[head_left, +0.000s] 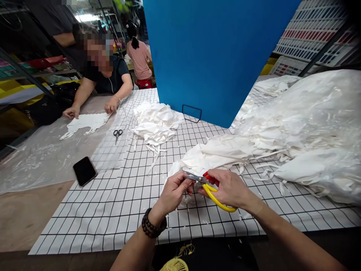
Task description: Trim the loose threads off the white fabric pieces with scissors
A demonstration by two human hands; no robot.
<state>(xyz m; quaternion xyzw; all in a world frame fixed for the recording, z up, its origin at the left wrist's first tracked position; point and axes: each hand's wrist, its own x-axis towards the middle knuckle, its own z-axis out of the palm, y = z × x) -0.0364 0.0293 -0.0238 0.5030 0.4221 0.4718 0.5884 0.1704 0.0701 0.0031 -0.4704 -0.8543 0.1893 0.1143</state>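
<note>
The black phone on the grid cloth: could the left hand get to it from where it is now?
Probably yes. The black phone lies face-up in the open, left of the left hand, with only bare grid cloth between. That hand now pinches white fabric at the scissors.

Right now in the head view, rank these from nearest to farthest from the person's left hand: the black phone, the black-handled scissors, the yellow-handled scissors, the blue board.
1. Yellow-handled scissors: just right of the left hand, blades at its fingertips, held by the right hand.
2. Black phone: to the left on the grid sheet.
3. Black-handled scissors: farther back, left.
4. Blue board: standing at the back.
</note>
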